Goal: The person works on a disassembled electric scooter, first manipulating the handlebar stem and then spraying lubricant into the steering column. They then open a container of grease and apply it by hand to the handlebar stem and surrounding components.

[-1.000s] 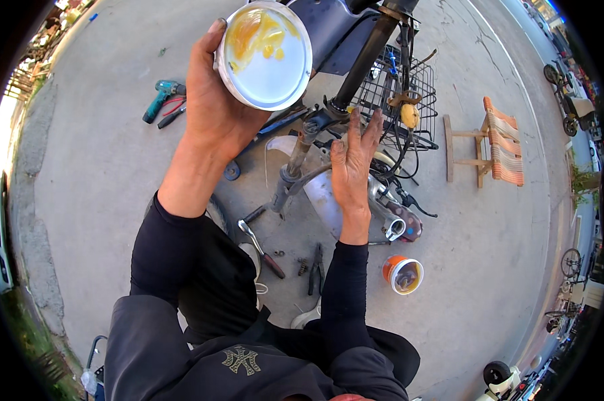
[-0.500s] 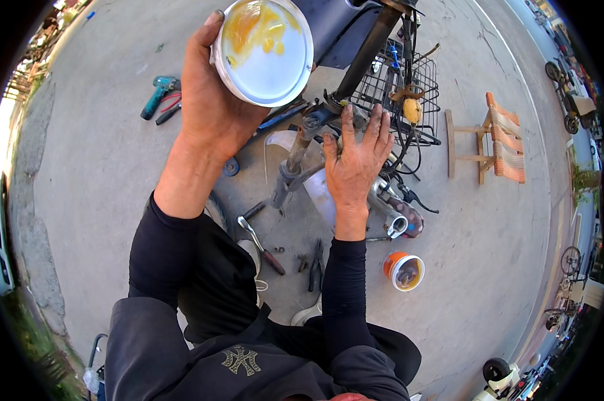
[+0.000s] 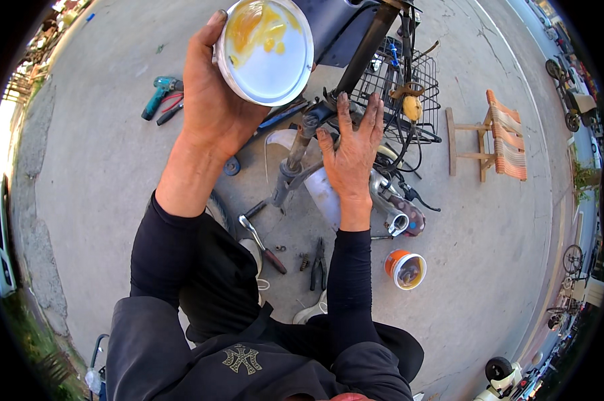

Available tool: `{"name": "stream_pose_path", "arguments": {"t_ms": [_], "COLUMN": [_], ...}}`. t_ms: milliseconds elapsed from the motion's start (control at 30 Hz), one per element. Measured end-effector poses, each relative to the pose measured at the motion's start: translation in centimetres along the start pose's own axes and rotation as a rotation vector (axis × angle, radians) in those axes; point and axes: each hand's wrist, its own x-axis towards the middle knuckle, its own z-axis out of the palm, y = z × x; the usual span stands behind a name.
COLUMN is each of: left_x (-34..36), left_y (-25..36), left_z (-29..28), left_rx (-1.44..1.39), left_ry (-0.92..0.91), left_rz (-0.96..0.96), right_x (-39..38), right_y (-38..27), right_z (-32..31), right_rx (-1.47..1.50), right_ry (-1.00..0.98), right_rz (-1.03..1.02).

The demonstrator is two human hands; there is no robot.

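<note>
My left hand (image 3: 216, 117) is wrapped round a white plastic lid (image 3: 265, 67), holding it up at the top of the view. Its upward face carries smears of yellow grease. My right hand (image 3: 354, 148) is open, fingers spread and darkened with grime, beside the head tube (image 3: 310, 121) of a partly dismantled bike. Whether the fingertips touch the tube I cannot tell. Above it slants a dark steering tube (image 3: 367, 50). On the ground to the right stands an open orange-and-white tub (image 3: 407, 271) with yellowish grease inside.
Close to my feet lie a ratchet wrench (image 3: 262, 246), pliers (image 3: 319, 264) and a small spring (image 3: 305, 260). A teal cordless drill (image 3: 160, 95) is at the left. Behind my right hand are a wire basket (image 3: 419, 87) and cables. Farther right stands a wooden folding stool (image 3: 496, 137).
My right hand has shifted slightly up and left, closer to the head tube. The lid stays in my left hand at nearly the same place.
</note>
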Motion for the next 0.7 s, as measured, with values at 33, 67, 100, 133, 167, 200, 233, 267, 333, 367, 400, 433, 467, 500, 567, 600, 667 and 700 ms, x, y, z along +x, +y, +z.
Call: {"name": "stream_pose_path", "arguments": {"t_ms": [33, 67, 100, 133, 167, 200, 233, 267, 333, 367, 400, 433, 467, 500, 567, 600, 667, 700], "left_x": [0.0, 0.0, 0.0, 0.1, 0.1, 0.2, 0.2, 0.2, 0.2, 0.1, 0.1, 0.2, 0.2, 0.1, 0.0, 0.0, 0.0, 0.0], "left_y": [-0.1, -0.2, -0.2, -0.3, -0.4, -0.4, -0.4, -0.5, -0.5, -0.5, -0.5, -0.5, -0.5, -0.6, -0.5, -0.5, -0.7, -0.7], "left_z": [0.0, -0.1, 0.0, 0.1, 0.1, 0.1, 0.2, 0.4, 0.4, 0.5, 0.5, 0.4, 0.4, 0.3, 0.2, 0.1, 0.2, 0.2], "left_rx": [0.000, -0.001, 0.000, -0.007, -0.015, -0.025, -0.027, -0.030, -0.027, -0.023, -0.020, -0.017, -0.013, -0.010, -0.017, -0.022, -0.002, 0.008], "left_ry": [0.009, 0.017, 0.023, 0.025, 0.027, 0.028, 0.037, 0.046, 0.059, 0.060, 0.060, 0.051, 0.041, 0.032, 0.017, 0.009, 0.017, 0.021], "left_rz": [-0.001, -0.002, -0.003, -0.001, 0.002, 0.005, 0.004, 0.004, 0.005, 0.005, 0.006, 0.010, 0.013, 0.016, 0.001, -0.008, -0.008, -0.007], "right_x": [0.0, -0.1, 0.0, 0.1, -0.1, -0.2, -0.2, -0.3, -0.3, -0.4, -0.5, -0.5, -0.4, -0.3, -0.1, -0.1, -0.3, -0.4], "right_y": [-0.1, -0.3, -0.7, -0.8, -0.7, -0.4, -0.3, -0.1, 0.1, 0.1, 0.2, 0.2, 0.2, 0.1, 0.1, 0.2, 0.4, 0.5], "right_z": [-0.1, -0.2, -0.4, -0.6, -0.4, -0.2, -0.1, -0.1, -0.2, -0.2, -0.1, 0.0, 0.2, 0.4, 0.7, 0.9, 0.9, 0.9], "right_rx": [-0.056, -0.096, -0.137, -0.177, -0.099, -0.024, 0.051, 0.128, 0.289, 0.368, 0.447, 0.525, 0.588, 0.652, 0.688, 0.658, 0.615, 0.603], "right_ry": [-0.009, -0.031, -0.049, -0.068, -0.039, -0.010, 0.019, 0.015, 0.005, 0.026, 0.048, 0.070, 0.097, 0.122, 0.117, 0.086, 0.049, 0.042], "right_rz": [-0.001, 0.002, 0.006, 0.009, 0.014, 0.016, 0.018, 0.021, 0.027, 0.046, 0.066, 0.085, 0.121, 0.158, 0.194, 0.193, 0.182, 0.171]}}
